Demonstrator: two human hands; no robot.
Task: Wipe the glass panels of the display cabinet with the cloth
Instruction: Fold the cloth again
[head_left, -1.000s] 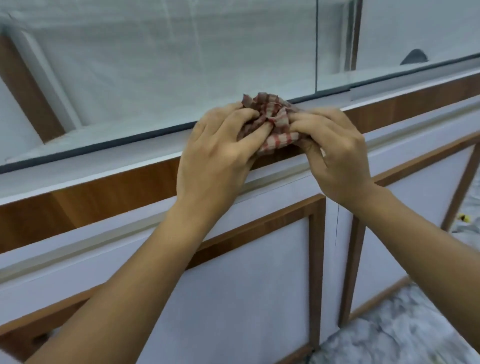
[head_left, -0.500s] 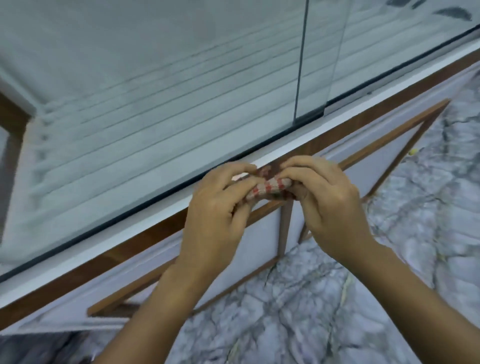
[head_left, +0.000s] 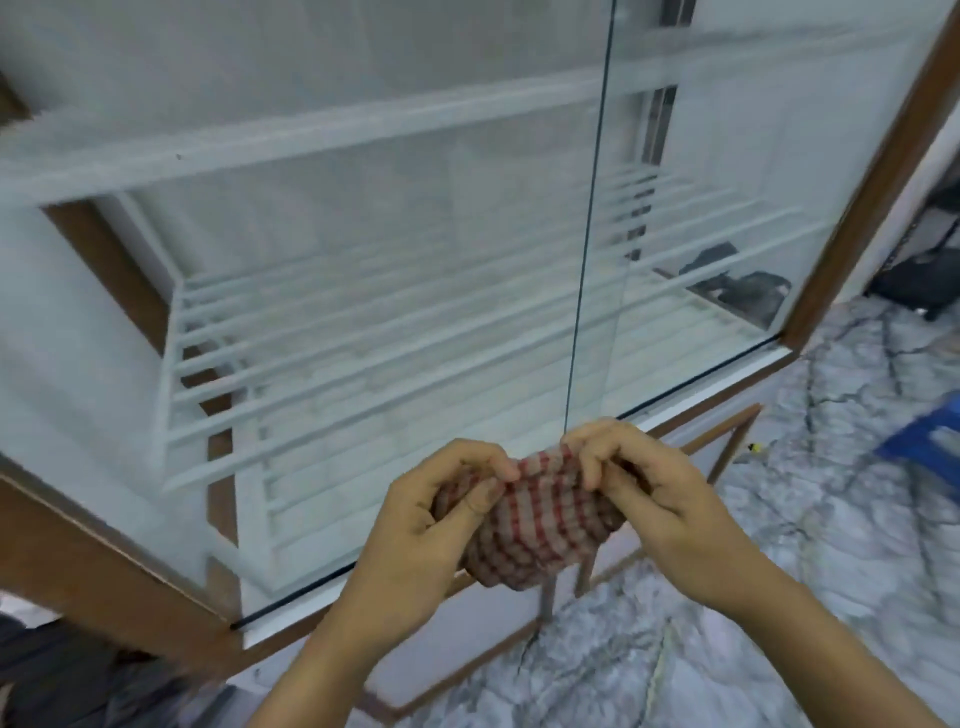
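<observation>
At the far left, the wooden frame (head_left: 104, 561) of the display cabinet (head_left: 878, 171) is seen, and behind it the left glass panel (head_left: 337, 260), through which white slatted shelves (head_left: 363, 338) are visible. A dark vertical seam (head_left: 587, 234) divides this panel from the right glass panel (head_left: 727, 182). In the near centre, a red-and-white checked cloth (head_left: 530, 525) is held bunched between both hands, just in front of the lower edge of the glass but not pressed against it. The left hand (head_left: 431, 525) is curled around the cloth's left side, with the thumb laid over it; the right hand (head_left: 639, 483) pinches its upper right edge. Marble-patterned floor (head_left: 779, 519) lies to the right. The cloth appears to be getting gathered or refolded, so wiping is judged not to be under way; whether either panel has been cleaned cannot be told from the blurred glass.
</observation>
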